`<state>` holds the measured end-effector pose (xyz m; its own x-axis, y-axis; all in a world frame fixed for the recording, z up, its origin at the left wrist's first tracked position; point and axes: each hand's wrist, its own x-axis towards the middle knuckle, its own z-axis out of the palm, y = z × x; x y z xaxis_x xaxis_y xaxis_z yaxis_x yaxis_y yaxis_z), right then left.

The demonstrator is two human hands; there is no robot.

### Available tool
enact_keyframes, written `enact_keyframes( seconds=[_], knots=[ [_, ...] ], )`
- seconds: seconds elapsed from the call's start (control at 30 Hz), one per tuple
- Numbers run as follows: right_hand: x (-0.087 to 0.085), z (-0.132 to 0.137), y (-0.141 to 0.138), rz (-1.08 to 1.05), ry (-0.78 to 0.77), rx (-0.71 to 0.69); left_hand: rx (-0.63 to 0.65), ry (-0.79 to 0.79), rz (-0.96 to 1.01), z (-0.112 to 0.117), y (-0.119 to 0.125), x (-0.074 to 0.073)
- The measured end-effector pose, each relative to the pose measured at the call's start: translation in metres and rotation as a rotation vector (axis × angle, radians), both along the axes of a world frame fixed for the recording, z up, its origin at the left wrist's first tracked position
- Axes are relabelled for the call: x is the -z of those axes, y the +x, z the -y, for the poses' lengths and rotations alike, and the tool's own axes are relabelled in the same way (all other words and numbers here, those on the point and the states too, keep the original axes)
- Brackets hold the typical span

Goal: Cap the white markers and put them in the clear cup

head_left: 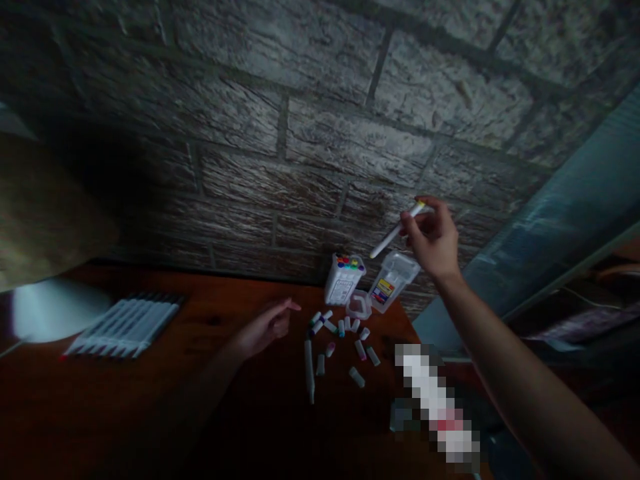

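Head view looks down on a dark wooden bench [150, 400] set against a brick wall [325, 133]. Right hand [433, 240] is raised above the bench's far edge, its grip closed on a white marker [397, 231], pinched between the fingers near one end; the marker tilts, its free tip pointing down and left toward two clear boxes. Left box [344, 279] stands upright with coloured marker ends showing at its top. Right box [393, 280] leans, open, just beside it, with a clear lid [359, 305] lying at their foot. Left hand [265, 328] hovers low over the bench with loose, half-curled fingers, holding nothing, the fingertips pointing toward a scatter of caps [340, 333] that lie near the boxes. One long capless marker [309, 370] lies among them, pointing toward the viewer. Well apart to the left, a row of white markers [125, 327] lies side by side, near a pale rounded object [55, 310] whose kind is hard to tell in the dim light.
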<state>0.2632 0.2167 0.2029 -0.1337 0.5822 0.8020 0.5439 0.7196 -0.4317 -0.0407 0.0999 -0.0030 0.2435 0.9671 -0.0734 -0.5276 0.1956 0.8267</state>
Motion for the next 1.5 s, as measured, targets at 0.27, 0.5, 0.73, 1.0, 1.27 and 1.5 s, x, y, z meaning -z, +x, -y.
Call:
enact_keyframes(
  seconds=[0.27,0.5,0.73,1.0,1.27,1.5],
  knots=[
    [0.014,-0.009,-0.013,0.018,-0.109,-0.011,0.059,-0.073,0.139,-0.007,-0.004,0.002],
    [0.021,-0.009,-0.016,-0.004,-0.136,0.0,0.042,-0.055,0.187,-0.002,-0.003,0.002],
    [0.027,0.003,-0.029,0.246,-0.218,0.043,0.017,-0.037,0.214,0.001,-0.005,0.003],
    [0.051,0.007,-0.033,0.611,-0.377,0.177,0.033,-0.006,0.213,-0.001,-0.003,0.004],
    [0.048,0.001,-0.038,0.698,-0.519,0.158,0.031,0.008,0.188,-0.003,-0.002,0.005],
    [0.036,-0.013,-0.037,0.605,-0.713,0.096,0.027,0.001,0.178,-0.003,-0.001,0.004]
  ],
)
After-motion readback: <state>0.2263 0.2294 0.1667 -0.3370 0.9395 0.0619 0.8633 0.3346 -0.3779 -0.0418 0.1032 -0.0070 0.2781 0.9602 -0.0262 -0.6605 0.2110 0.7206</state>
